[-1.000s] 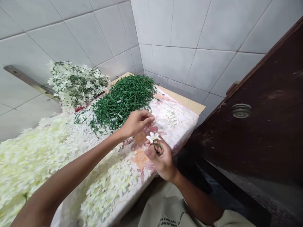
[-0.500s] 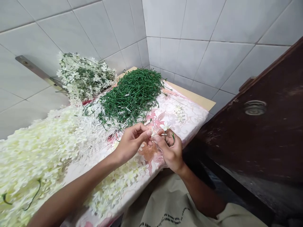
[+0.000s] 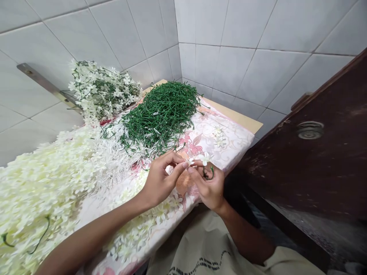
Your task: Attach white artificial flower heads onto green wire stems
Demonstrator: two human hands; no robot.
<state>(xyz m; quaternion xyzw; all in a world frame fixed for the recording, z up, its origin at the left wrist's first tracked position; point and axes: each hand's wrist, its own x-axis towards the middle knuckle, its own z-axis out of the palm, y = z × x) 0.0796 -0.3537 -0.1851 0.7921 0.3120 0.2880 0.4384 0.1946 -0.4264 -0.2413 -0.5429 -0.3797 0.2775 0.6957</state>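
Note:
My left hand point(image 3: 162, 177) pinches a small white artificial flower point(image 3: 189, 162) between thumb and fingertips. Right against it, the thumb of my right hand point(image 3: 210, 189) touches or nearly touches the same blossom. Curled fingers of that right hand also hold a white flower on a green stem point(image 3: 211, 173), its petals sticking up above the knuckles. Just beyond both hands lies a heap of green plastic stems point(image 3: 169, 110). Under my left forearm, loose white flower heads point(image 3: 137, 227) are spread on the cloth. How the pinched flower's centre looks is hidden by my fingertips.
A big pile of cream petals point(image 3: 48, 179) covers the left side, beside white stringy stamens point(image 3: 110, 168). Finished-looking stemmed flowers point(image 3: 100, 89) are heaped against the tiled wall. Flower-patterned cloth point(image 3: 235, 133) covers the table. A dark wooden door point(image 3: 329, 164) stands close on the right.
Both hands stay together and shift slightly right in the view. The stemmed flower in my right hand has tilted a little; the small flower remains pinched.

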